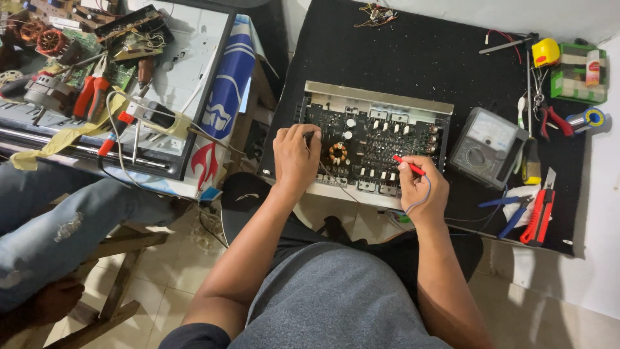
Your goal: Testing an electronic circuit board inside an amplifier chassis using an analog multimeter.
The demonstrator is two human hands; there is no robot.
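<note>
While both hands work over the open circuit board [374, 145], which serves as the landmark below, the scene reads so:

Circuit board: lies flat in its metal tray on the black mat [420, 58] of the bench, component side up so the parts can be reached from above.

Right hand [423, 187]: at the board's near right edge, grip closed pen-fashion round a red probe [409, 165]; the tip slants down onto the board, a hold that suits fine aiming. A thin blue wire runs from the probe under the wrist.

Left hand [296, 155]: over the board's left part, fingers curled shut and pressed down. A dark lead comes out beneath it, so it probably pins a second probe, though the tool itself is hidden.

Meter [487, 145]: just right of the board, dial tilted toward the person, readable at a glance.

Cutters and pliers [526, 213]: right of the board, beyond the meter, near the mat's front edge, within the right hand's reach.

Second person: a leg in torn jeans [58, 226] well left of the board, below a cluttered side table [187, 64].
</note>
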